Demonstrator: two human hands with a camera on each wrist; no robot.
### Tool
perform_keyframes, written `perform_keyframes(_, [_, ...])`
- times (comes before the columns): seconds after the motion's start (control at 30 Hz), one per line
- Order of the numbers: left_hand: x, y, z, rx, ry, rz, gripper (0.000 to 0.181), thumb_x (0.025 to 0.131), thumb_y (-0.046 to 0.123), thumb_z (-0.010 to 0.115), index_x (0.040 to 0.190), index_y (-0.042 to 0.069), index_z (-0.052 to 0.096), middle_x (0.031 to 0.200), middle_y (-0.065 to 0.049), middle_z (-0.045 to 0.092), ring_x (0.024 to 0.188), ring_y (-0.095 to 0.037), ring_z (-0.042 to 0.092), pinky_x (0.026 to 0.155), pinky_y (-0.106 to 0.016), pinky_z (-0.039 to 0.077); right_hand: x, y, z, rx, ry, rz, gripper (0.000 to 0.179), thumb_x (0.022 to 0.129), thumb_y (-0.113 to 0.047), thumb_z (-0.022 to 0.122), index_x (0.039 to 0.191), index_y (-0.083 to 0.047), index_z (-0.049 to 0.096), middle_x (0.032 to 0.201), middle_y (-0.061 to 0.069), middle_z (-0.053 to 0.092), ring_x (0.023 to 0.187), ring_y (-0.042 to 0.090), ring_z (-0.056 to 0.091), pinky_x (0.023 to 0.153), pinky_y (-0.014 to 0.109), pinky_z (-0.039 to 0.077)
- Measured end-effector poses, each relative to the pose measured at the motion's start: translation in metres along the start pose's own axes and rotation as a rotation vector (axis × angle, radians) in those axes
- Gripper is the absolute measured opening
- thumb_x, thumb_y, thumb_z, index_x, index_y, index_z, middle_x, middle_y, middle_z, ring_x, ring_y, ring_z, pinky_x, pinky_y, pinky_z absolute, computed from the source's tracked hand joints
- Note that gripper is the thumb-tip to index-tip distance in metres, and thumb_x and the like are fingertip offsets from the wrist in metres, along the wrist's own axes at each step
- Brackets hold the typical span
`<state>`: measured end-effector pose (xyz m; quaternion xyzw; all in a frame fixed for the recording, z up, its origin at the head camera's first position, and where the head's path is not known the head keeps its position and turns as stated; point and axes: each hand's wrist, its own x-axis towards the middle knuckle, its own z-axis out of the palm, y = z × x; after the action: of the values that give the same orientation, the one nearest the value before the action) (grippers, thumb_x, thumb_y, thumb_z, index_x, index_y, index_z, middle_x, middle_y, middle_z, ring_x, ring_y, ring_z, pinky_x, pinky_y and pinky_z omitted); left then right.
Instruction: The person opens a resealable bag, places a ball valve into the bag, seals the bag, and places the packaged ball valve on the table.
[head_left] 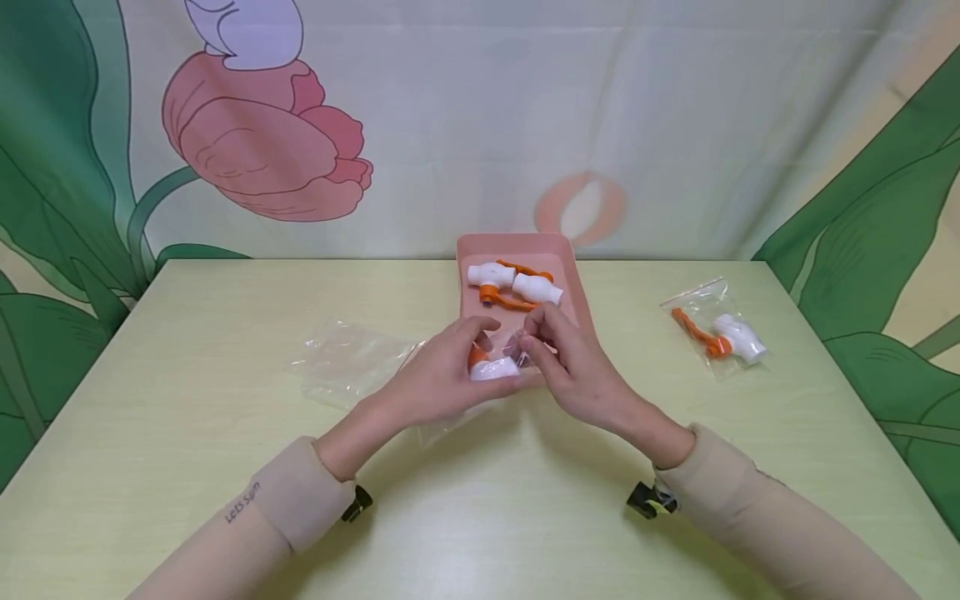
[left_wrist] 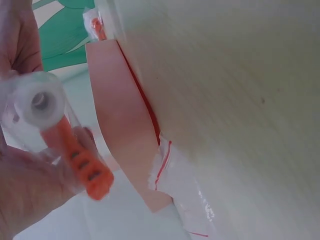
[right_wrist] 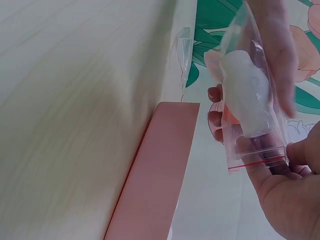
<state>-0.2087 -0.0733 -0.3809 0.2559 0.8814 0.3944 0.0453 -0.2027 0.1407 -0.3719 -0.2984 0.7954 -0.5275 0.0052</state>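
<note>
A white ball valve [head_left: 497, 369] with an orange handle [left_wrist: 80, 162] is inside a clear zip bag [right_wrist: 237, 152], held above the table in front of the pink tray [head_left: 517, 243]. My left hand [head_left: 438, 371] grips the bagged valve, thumb on the near side and fingers on the far side. My right hand [head_left: 577, 371] pinches the bag at its red-lined zip end, thumb against the fingers, as the right wrist view shows. In the tray lie two unbagged valves, one white body [head_left: 491, 273] beside another [head_left: 537, 289], both with orange handles.
On the right of the table lies another valve [head_left: 738, 337] in a clear bag. Flat clear bags [head_left: 352, 362] lie left of the tray, partly under my left hand. A printed curtain [head_left: 450, 125] hangs behind the table's far edge.
</note>
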Motion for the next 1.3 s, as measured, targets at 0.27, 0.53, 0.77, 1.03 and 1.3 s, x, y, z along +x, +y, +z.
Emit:
perform_keyframes(0.27, [0.000, 0.000, -0.006, -0.234, -0.029, -0.149, 0.050, 0.111, 0.045, 0.038, 0.138, 0.007, 0.056, 0.111, -0.006, 0.068, 0.101, -0.024, 0.064, 0.089, -0.042, 0.053, -0.001, 0.003, -0.003, 0.064, 0.006, -0.015, 0.007, 0.106, 0.003, 0.050, 0.102, 0.001, 0.044, 0.101, 0.015, 0.065, 0.101, 0.026, 0.067, 0.091, 0.042, 0.058])
perform_keyframes(0.53, [0.003, 0.000, -0.005, -0.346, -0.019, -0.208, 0.038, 0.109, 0.027, 0.049, 0.139, 0.006, 0.056, 0.120, -0.009, 0.066, 0.102, -0.024, 0.062, 0.089, -0.039, 0.055, 0.000, 0.003, -0.009, 0.051, -0.007, -0.048, 0.007, 0.105, 0.003, 0.051, 0.102, 0.000, 0.046, 0.100, 0.012, 0.066, 0.101, 0.023, 0.067, 0.091, 0.046, 0.056])
perform_keyframes(0.77, [0.003, 0.001, -0.006, -0.426, -0.006, -0.163, 0.034, 0.109, 0.030, 0.051, 0.129, 0.004, 0.062, 0.100, -0.009, 0.064, 0.084, -0.022, 0.056, 0.074, -0.033, 0.049, -0.001, 0.003, -0.013, 0.033, -0.016, -0.061, 0.006, 0.105, 0.004, 0.052, 0.106, 0.000, 0.048, 0.100, 0.011, 0.068, 0.098, 0.023, 0.067, 0.084, 0.033, 0.056])
perform_keyframes(1.03, [0.005, 0.001, -0.003, -0.567, 0.061, -0.101, 0.025, 0.108, 0.021, 0.055, 0.117, -0.001, 0.063, 0.098, -0.011, 0.062, 0.089, -0.023, 0.061, 0.082, -0.032, 0.057, -0.001, -0.003, -0.016, 0.093, -0.039, -0.066, 0.007, 0.104, 0.005, 0.053, 0.106, 0.001, 0.048, 0.100, 0.014, 0.063, 0.098, 0.026, 0.063, 0.090, 0.032, 0.056])
perform_keyframes(1.3, [0.005, 0.005, -0.002, -0.660, 0.145, -0.029, 0.015, 0.109, 0.014, 0.054, 0.102, 0.001, 0.055, 0.100, -0.015, 0.065, 0.093, -0.024, 0.064, 0.080, -0.028, 0.057, -0.003, -0.004, -0.020, 0.100, -0.028, -0.104, 0.008, 0.103, 0.005, 0.055, 0.104, -0.001, 0.050, 0.100, 0.012, 0.061, 0.097, 0.027, 0.063, 0.089, 0.032, 0.057])
